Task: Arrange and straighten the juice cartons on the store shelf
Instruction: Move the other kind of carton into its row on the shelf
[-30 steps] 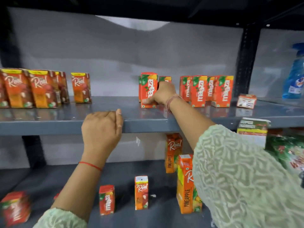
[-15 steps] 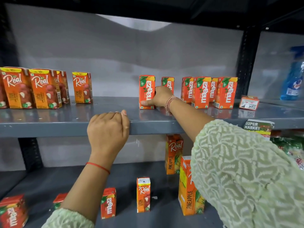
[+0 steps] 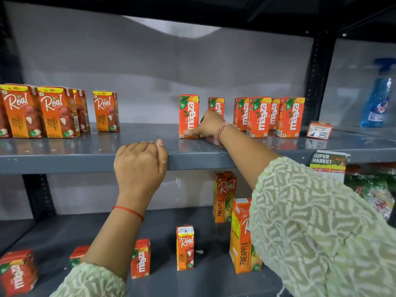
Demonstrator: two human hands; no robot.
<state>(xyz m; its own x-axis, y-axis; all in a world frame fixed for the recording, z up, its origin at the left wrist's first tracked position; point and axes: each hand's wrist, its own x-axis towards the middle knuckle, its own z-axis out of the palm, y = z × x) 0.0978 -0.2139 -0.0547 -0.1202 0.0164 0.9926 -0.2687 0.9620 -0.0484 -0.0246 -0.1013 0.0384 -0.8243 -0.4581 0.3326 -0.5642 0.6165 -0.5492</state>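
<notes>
An upright orange Maaza carton [image 3: 188,115] stands mid-way along the upper shelf [image 3: 85,161]. My right hand [image 3: 209,126] grips its lower right side, thumb across the front base. Behind that hand stands another Maaza carton [image 3: 216,105], partly hidden. A cluster of Maaza cartons [image 3: 270,116] stands to the right. Several Real litchi cartons [image 3: 53,112] line the left end, one [image 3: 105,111] standing apart. My left hand [image 3: 140,166] rests as a closed fist on the shelf's front edge.
A small carton [image 3: 319,130] lies on its side at the upper shelf's right end. A blue spray bottle [image 3: 377,99] stands beyond the black upright [image 3: 317,78]. The lower shelf holds Real pineapple cartons [image 3: 224,196], a small Real carton [image 3: 185,247] and scattered Maaza cartons [image 3: 140,258].
My right hand has slid down to the Maaza carton's base, and the carton now faces squarely front. The left hand has stayed on the shelf edge.
</notes>
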